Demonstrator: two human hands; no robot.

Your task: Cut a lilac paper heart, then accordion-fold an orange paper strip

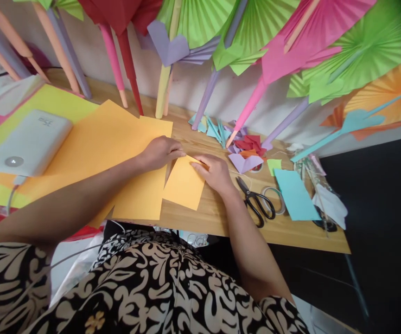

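Note:
A small orange paper sheet [182, 185] lies on the wooden table [221, 218] in front of me. My right hand [214, 171] rests on its upper right corner, fingers curled and pressing the edge. My left hand [160, 150] is closed, knuckles up, at the sheet's upper left edge, lying over a larger stack of orange paper [117, 139]. Both hands touch the small sheet near its top fold.
Black-handled scissors [256, 202] and a tape ring [276, 197] lie right of my right hand, beside a light blue sheet [295, 195]. Coloured paper scraps [247, 148] sit behind. A white power bank [29, 141] lies on yellow paper at left. Paper fans on sticks [200, 18] line the wall.

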